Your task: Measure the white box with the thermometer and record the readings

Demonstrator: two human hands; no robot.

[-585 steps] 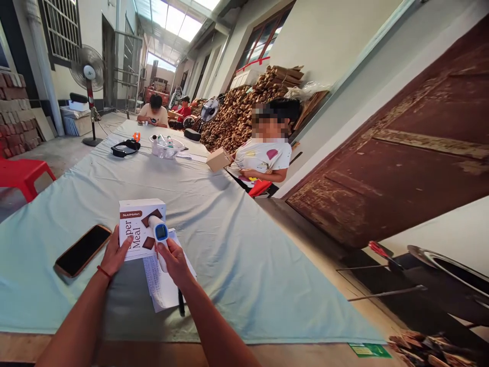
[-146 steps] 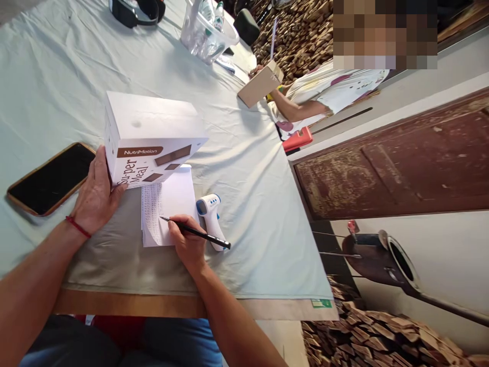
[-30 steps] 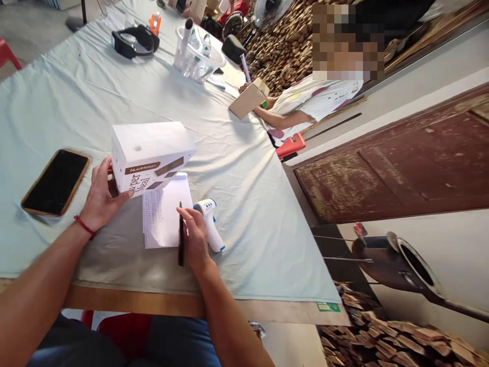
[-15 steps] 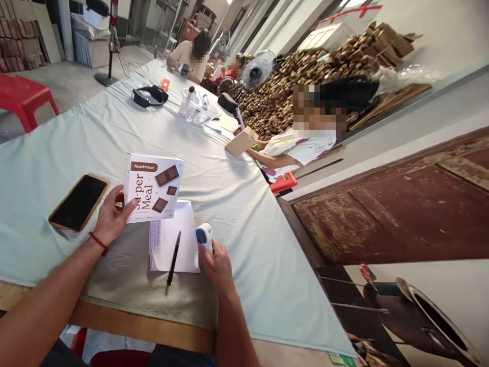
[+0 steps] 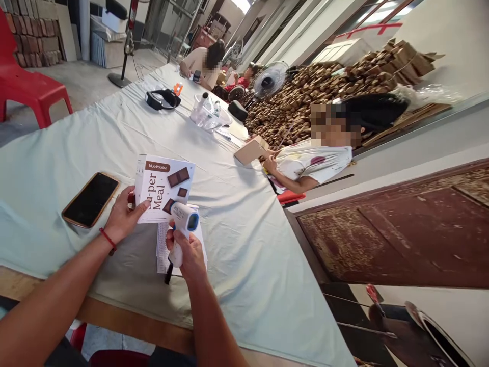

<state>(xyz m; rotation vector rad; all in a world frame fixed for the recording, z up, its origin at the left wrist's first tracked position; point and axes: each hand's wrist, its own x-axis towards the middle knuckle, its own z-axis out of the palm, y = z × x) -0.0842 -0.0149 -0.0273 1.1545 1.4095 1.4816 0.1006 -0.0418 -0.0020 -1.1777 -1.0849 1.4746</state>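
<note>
My left hand (image 5: 128, 211) grips a white box (image 5: 156, 178) by its lower left corner; it reads "Su-per Meal" and shows brown chocolate squares. Wrapped in my right hand (image 5: 190, 255) is a white and blue infrared thermometer (image 5: 185, 218), its head in front of the box's lower right corner. Whether the two touch I cannot tell. Beneath lie white sheets of paper (image 5: 201, 244) with writing, partly covered by my hand and the box. A black pen (image 5: 168, 274) rests on them, mostly hidden. Left of my left hand lies a phone (image 5: 90, 200) with a dark screen.
A pale cloth covers the table (image 5: 244, 285). Farther back are a black headset (image 5: 163, 99) and a clear basket (image 5: 210, 114) with bottles. At the right edge a person (image 5: 309, 163) holds a brown box (image 5: 251, 150). A red stool (image 5: 38, 92) stands left.
My right hand has lifted the thermometer from beside the papers and brought it left and up to the box. The view has shifted slightly. My left hand keeps its hold.
</note>
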